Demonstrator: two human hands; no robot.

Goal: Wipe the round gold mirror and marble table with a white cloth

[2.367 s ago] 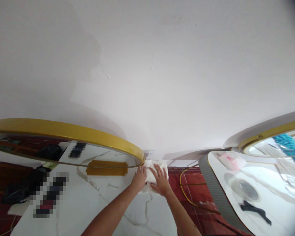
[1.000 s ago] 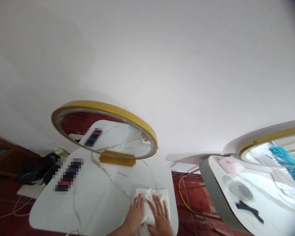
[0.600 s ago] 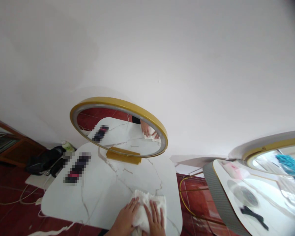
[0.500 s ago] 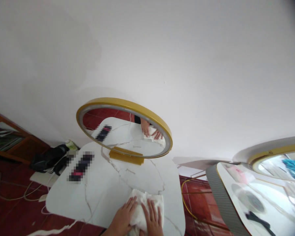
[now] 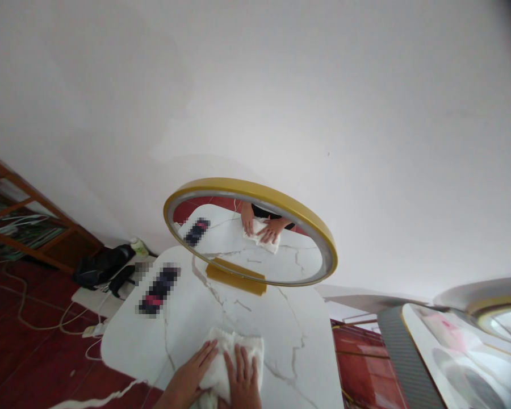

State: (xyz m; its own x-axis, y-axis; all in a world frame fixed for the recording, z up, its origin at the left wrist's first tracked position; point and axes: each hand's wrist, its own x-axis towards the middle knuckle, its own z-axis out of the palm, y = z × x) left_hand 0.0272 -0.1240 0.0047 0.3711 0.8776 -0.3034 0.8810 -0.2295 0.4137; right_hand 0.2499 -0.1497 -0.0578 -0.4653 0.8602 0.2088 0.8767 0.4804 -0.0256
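Note:
A folded white cloth [image 5: 215, 369] lies on the white marble-patterned tabletop [image 5: 289, 346], near its front edge. My left hand [image 5: 191, 372] presses on the cloth's left side, fingers stretched out over it. Flat on the right part of the cloth lies my right hand [image 5: 242, 378], its fingers spread apart. Beyond them stands an oval-looking mirror [image 5: 221, 244] with a gold frame on a gold base [image 5: 236, 276]. Both hands and the cloth are reflected in it.
A pixelated dark and pink item [image 5: 159, 288] lies on the table's left. At right stands a second white-topped table [image 5: 421, 341] with a pink-and-white package [image 5: 449, 329]. On the left are a black bag [image 5: 104, 264], cables [image 5: 29, 324] on the red floor and a wooden shelf [image 5: 38, 227].
My hands and the cloth have slid left across the tabletop. The view has turned somewhat to the left, so the mirror and tables appear further right.

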